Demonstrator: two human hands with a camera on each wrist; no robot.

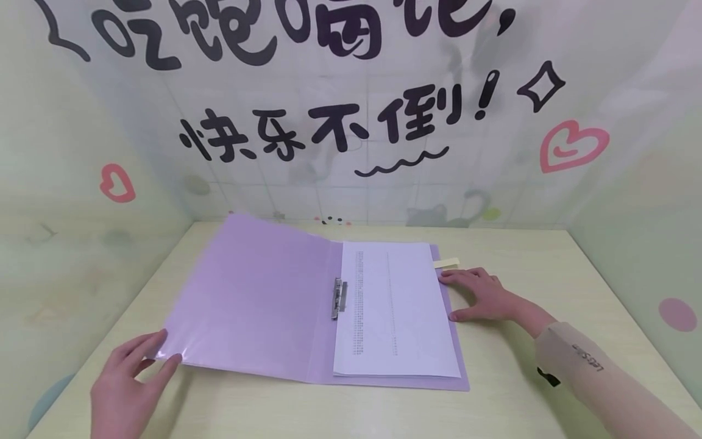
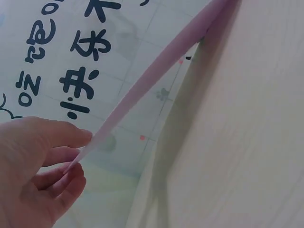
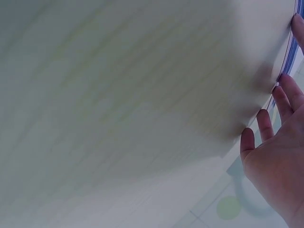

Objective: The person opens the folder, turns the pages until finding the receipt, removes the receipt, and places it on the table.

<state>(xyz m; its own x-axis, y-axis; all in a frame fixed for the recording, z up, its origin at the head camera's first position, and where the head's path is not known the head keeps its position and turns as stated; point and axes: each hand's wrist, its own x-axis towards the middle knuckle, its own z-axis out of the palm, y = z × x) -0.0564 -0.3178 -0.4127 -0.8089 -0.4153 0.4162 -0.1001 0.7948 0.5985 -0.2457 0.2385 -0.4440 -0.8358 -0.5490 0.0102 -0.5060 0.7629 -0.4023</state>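
A purple folder (image 1: 247, 292) lies opened out between the two hands, its printed papers (image 1: 395, 311) on the right-hand half and a metal clip (image 1: 339, 299) along their inner edge. The left hand (image 1: 126, 378) has the cover's near outer corner pinched between thumb and fingers. Only from the left wrist can I see the cover edge-on, slanting clear of the table (image 1: 247, 410) with a shadow beneath it. Across from it, the right hand (image 1: 485, 296) reaches in from the side, palm low, thumb and fingers spread and gently bent, fingertips against the folder's outer edge, grasping nothing. The right wrist view shows those fingers separately; the head view bunches them together. A pale yellow strip (image 1: 446, 263) juts out just beyond the right fingertips. A beige sleeve (image 1: 603, 372) covers that forearm. Beyond both hands hangs a lettered backdrop (image 1: 329, 195).
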